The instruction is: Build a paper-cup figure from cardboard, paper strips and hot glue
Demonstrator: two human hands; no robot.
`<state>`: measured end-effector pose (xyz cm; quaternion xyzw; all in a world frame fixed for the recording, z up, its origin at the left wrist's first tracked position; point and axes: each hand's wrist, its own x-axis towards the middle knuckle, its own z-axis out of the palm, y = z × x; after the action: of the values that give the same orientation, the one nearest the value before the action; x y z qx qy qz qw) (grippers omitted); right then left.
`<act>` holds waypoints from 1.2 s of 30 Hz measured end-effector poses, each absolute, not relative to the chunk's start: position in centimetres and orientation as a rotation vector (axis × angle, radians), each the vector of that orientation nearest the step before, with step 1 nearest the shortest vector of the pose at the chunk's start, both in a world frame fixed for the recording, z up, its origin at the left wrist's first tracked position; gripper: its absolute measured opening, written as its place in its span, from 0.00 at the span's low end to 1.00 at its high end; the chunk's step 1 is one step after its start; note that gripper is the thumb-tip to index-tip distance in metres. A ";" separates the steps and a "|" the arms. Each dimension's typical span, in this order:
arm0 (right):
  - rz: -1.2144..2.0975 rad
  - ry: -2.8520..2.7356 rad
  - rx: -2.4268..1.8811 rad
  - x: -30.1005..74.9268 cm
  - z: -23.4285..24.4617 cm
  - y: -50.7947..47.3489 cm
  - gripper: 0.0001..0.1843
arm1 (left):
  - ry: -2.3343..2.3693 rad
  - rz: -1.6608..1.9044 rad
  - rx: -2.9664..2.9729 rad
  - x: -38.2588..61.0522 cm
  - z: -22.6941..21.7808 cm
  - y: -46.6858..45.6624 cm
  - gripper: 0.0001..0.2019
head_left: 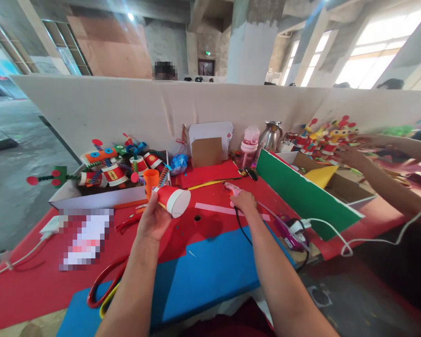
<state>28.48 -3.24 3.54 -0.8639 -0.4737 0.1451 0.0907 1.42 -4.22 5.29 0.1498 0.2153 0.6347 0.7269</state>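
Red-handled scissors (97,288) lie at the table's (28,281) near edge, partly hidden by the left forearm, beside a blue sheet (210,271). The left hand (154,220) is closed round a red paper cup (171,200), which is tipped sideways over the table's middle. The right hand (243,201) rests on a glue gun (231,188), and its grip cannot be made out. At the far right, a co-worker's arm (382,182) is blurred.

The cup (173,200) is red with a white base; the glue gun (232,188) is pale pink. The sheet (203,271) is blue, the cloth (31,285) red, the board (301,196) green, the beaker (150,180) orange. The scissors (98,284) have 1 red and 1 yellow handle.
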 end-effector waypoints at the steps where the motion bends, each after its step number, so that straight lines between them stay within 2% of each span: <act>1: 0.425 -1.402 -2.555 28.5 3.6 -3.3 0.22 | 0.477 1.402 0.326 1.4 5.4 -4.2 0.10; 5: 0.449 -1.347 -2.393 28.2 4.3 -4.4 0.15 | 0.499 1.414 0.316 1.5 5.7 -4.3 0.11; 9: 0.657 -0.988 -1.765 26.5 5.3 -6.1 0.09 | 0.525 1.421 0.334 1.5 6.0 -4.6 0.09; 13: 0.945 -0.766 -1.091 24.4 6.9 -7.7 0.16 | 0.559 1.431 0.370 1.3 6.1 -4.7 0.09; 17: 1.431 -0.625 -0.791 22.3 8.3 -8.9 0.20 | 0.566 1.442 0.390 1.0 5.8 -4.5 0.09; 19: 1.493 -0.673 -0.750 21.2 8.7 -9.6 0.21 | 0.556 1.439 0.390 0.8 5.6 -4.3 0.10; 26: 1.295 -1.020 -0.810 18.3 9.6 -12.0 0.20 | 0.533 1.435 0.378 0.5 5.7 -4.3 0.10; 31: 1.259 -1.034 -0.889 17.7 8.5 -12.3 0.24 | 0.553 1.421 0.319 0.4 5.7 -4.1 0.12; 36: 1.247 -1.122 -0.964 17.3 7.1 -12.4 0.27 | 0.540 1.414 0.299 0.1 5.6 -4.1 0.09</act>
<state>17.34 -12.37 7.09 -0.4102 -0.4775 0.5308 0.5674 0.09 -4.11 5.63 0.1349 0.2439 0.6391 0.7168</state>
